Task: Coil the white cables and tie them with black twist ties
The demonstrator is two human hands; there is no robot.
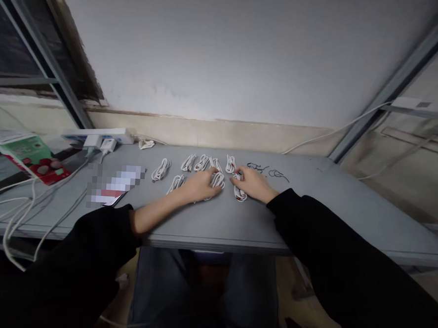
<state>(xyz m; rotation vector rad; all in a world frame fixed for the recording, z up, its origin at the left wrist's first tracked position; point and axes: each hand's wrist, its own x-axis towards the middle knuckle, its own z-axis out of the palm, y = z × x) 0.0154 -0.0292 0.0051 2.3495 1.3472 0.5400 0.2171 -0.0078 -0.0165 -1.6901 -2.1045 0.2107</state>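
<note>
Several coiled white cables lie in loose rows on the grey table. My left hand (200, 183) rests near the middle, its thumb and forefinger closed about a coiled cable (218, 181). Part of that coil and others nearby are covered by the hand. To the right, my right hand (254, 182) has its fingers curled onto the upper end of another coiled cable (240, 194), which lies on the tabletop. Behind the hands sit more coils, among them a coiled cable (230, 163) between them and a coiled cable (161, 170) at the far left.
Thin black ties (277, 175) lie right of my right hand. On the left are a blurred-out flat object (119, 183), a power strip (120, 135) with plugged-in adapters, a green and red package (37, 158) and trailing white cords (19, 211). A wall stands behind the table (215, 228).
</note>
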